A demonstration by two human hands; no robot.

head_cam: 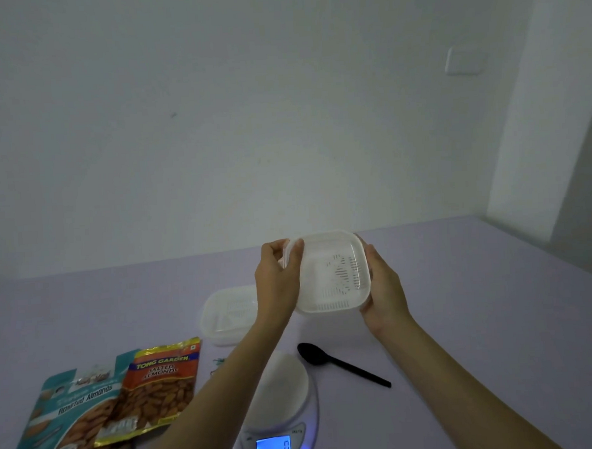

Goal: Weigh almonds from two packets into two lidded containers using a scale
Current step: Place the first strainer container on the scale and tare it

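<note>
Both my hands hold a white square lidded container [331, 274] tilted above the table. My left hand [278, 280] grips its left edge, thumb on the lid rim. My right hand [382, 288] cups its right side. A second white container [224, 314] rests on the table behind my left forearm. A white scale [280, 407] sits near me with a blue lit display reading 0. Two almond packets lie at the left: an orange salted-almond packet [155, 386] overlapping a teal one [68, 418].
A black plastic spoon [339, 362] lies on the lilac table [481, 317] right of the scale. A pale wall rises behind the table, and a white corner pillar stands at the far right.
</note>
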